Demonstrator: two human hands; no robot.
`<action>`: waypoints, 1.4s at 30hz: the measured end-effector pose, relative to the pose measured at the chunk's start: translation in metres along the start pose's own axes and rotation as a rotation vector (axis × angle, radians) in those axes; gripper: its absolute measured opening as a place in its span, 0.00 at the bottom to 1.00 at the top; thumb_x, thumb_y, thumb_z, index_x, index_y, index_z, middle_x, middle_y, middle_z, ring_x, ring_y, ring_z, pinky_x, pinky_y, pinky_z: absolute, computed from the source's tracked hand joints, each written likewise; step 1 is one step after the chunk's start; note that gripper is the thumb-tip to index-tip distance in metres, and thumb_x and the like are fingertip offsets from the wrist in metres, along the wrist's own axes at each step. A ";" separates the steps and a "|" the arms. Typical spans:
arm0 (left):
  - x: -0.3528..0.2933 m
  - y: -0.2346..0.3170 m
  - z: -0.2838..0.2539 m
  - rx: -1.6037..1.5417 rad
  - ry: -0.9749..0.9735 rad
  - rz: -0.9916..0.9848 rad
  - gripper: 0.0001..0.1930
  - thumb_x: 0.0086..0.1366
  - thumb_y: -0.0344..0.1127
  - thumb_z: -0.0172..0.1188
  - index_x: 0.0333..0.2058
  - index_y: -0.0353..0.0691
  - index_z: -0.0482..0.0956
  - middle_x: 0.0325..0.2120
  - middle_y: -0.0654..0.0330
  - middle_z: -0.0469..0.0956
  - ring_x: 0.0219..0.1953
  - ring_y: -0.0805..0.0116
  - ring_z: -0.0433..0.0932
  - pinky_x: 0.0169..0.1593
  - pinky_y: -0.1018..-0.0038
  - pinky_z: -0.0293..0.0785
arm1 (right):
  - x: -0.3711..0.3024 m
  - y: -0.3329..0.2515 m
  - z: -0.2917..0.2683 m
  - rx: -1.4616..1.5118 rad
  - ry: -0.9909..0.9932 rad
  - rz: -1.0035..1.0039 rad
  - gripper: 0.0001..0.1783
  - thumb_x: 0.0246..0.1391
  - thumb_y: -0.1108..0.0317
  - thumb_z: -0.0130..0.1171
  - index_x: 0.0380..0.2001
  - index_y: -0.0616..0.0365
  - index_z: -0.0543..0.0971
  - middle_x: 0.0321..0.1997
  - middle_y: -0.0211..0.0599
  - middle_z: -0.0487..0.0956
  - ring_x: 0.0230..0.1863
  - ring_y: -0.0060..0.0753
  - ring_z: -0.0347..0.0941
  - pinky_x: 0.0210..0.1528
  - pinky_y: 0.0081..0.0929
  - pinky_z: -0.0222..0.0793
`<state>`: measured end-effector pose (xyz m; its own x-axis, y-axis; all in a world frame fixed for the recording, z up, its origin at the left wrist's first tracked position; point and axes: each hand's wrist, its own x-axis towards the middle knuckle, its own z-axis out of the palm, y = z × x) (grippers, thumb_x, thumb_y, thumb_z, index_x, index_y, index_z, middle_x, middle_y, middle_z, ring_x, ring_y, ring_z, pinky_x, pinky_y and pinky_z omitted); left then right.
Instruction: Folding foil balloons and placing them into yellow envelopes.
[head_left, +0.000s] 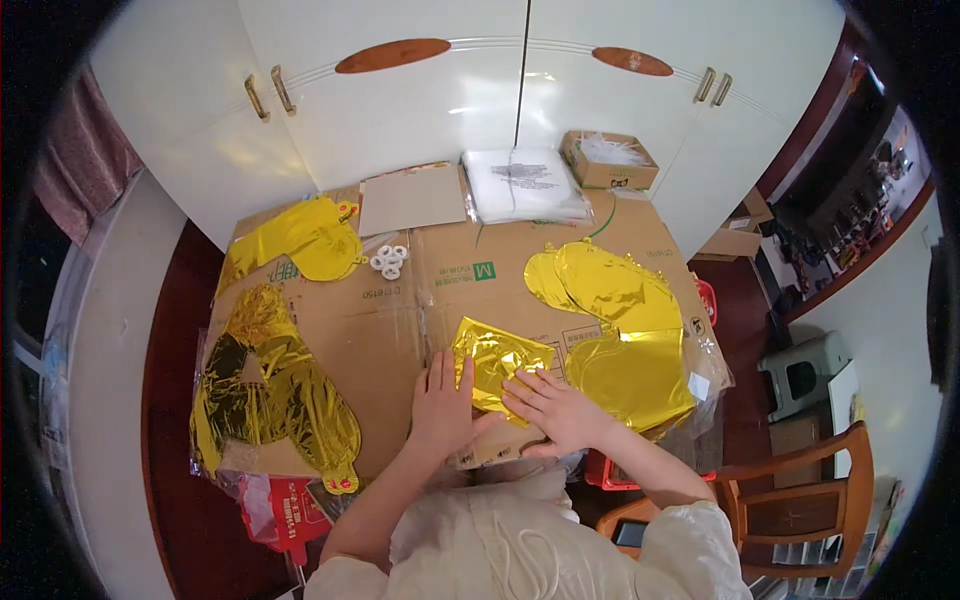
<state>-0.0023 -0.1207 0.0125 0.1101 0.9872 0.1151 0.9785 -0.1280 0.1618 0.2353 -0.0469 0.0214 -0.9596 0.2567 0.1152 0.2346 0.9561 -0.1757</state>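
A folded piece of shiny gold foil balloon [492, 362] lies flat on the cardboard near the front edge, between my hands. My left hand [442, 405] rests at its left side, fingers stretched forward and the fingertips at the foil's edge. Spread over its lower right part is my right hand [560, 408], palm down with the fingers apart. Neither hand grips anything. Close by on the right, more flat gold foil balloons [625, 345] overlap one another. Crumpled gold foil balloons [275, 385] cover the left side, and another gold foil piece [300, 240] lies at the far left.
White rolls [390, 262] cluster near a grey-brown board [412, 200]. Along the back stand a stack of clear plastic bags [525, 185] and a small open carton [610, 160], against white cabinets [400, 110]. A wooden chair [800, 500] is at the right; a red bag [285, 515] hangs front left.
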 end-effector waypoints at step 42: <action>0.025 -0.022 0.033 -1.222 0.364 -0.464 0.12 0.66 0.37 0.62 0.37 0.34 0.73 0.28 0.62 0.75 0.30 0.76 0.71 0.34 0.75 0.70 | 0.035 0.020 0.038 1.660 0.688 0.776 0.18 0.62 0.80 0.52 0.55 0.63 0.71 0.49 0.35 0.80 0.47 0.22 0.76 0.51 0.23 0.72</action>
<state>-0.0158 -0.0903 -0.0208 -0.4227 0.9057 0.0326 0.1127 0.0169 0.9935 0.2009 -0.0239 -0.0152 -0.4277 0.8814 -0.2003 -0.2416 -0.3250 -0.9143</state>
